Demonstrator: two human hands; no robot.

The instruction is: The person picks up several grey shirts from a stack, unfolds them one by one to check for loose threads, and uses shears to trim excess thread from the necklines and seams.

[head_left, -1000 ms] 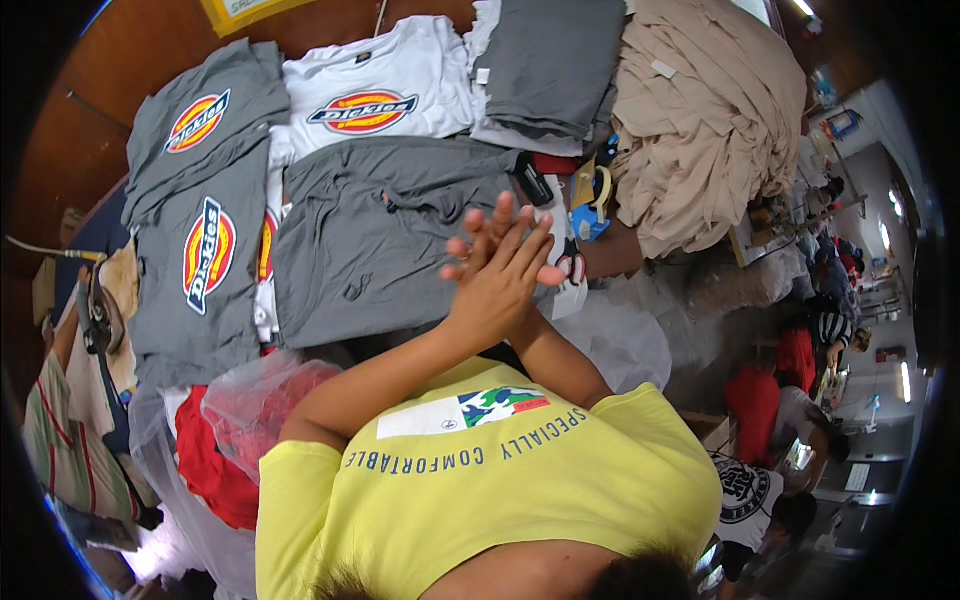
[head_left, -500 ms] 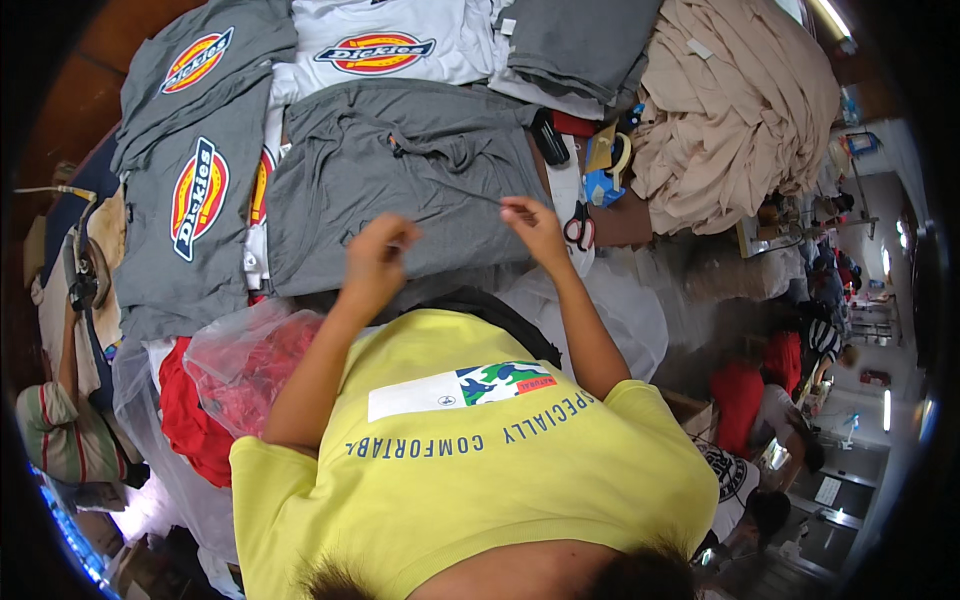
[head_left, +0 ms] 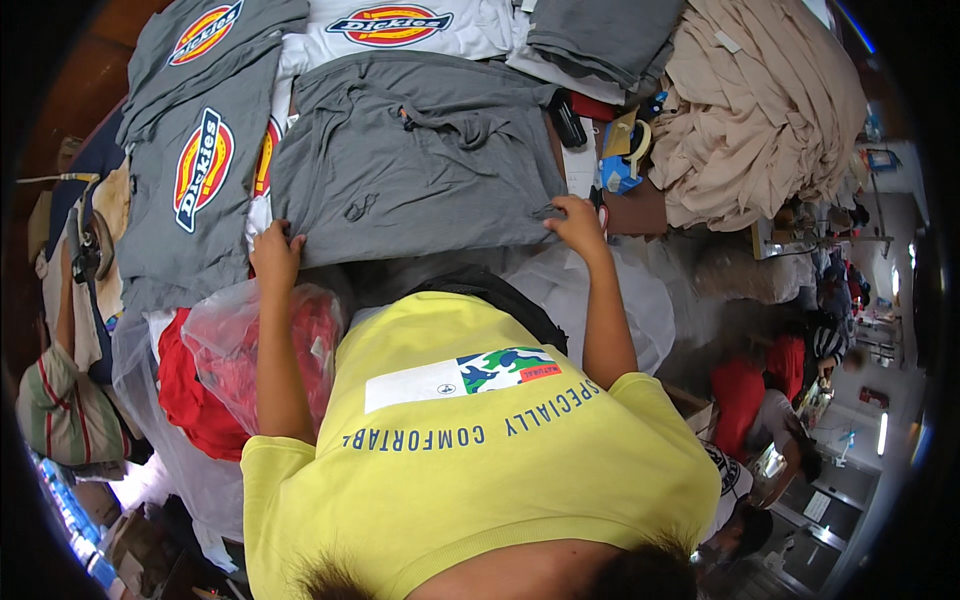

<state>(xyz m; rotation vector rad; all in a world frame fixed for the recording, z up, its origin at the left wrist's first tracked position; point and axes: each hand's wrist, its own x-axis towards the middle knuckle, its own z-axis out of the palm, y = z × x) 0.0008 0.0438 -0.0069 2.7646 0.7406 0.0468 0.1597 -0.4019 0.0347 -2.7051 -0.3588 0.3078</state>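
Observation:
A grey T-shirt [head_left: 430, 160] lies spread and wrinkled in front of me, with a small orange bit and dark strands on it. Its near left corner is pinched in my left hand [head_left: 273, 255], fingers closed on the hem. At the near right corner my right hand [head_left: 578, 228] grips the same edge between thumb and fingers. Left of it lie grey T-shirts [head_left: 150, 250] with a red, yellow and blue badge print. Above it is a white T-shirt [head_left: 390, 50] with the same kind of print.
Folded grey cloth [head_left: 605, 40] and a large beige fabric heap [head_left: 760, 110] sit at the far right. A tape roll on a blue dispenser [head_left: 625, 165] stands beside a black stapler-like item [head_left: 567, 120]. Bagged red cloth [head_left: 265, 350] is near left. Other people work at right.
Both hands have moved apart and down to the near corners of the grey T-shirt, taking hold of its edge. The scissors are now mostly hidden behind my right hand.

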